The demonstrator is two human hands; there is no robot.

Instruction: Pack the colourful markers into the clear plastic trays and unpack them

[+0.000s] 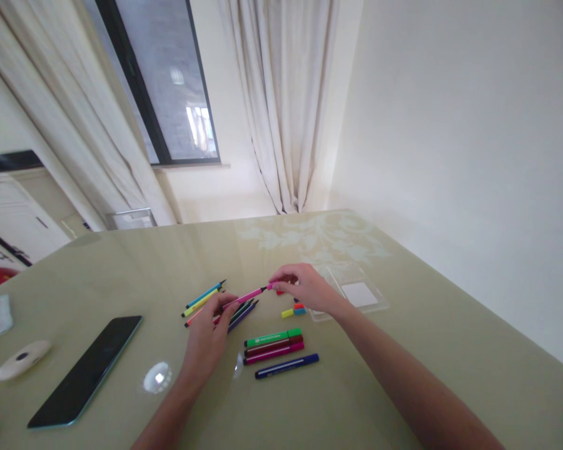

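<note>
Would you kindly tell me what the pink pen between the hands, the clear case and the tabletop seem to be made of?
Pink pen: probably plastic, judging by its smooth, evenly coloured barrel.
Clear case: likely stiff, shiny plastic, being see-through with straight edges.
Tabletop: glossy, perhaps glass or lacquer, as pale reflections show towards its far edge.

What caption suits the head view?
Left hand holds a slim pink marker; right hand, a pink cap at its tip.

Pink marker (248, 296) in the left hand (209, 326), tip (263, 289) toward the pink cap (271, 286) in the right hand (307, 287)
</note>
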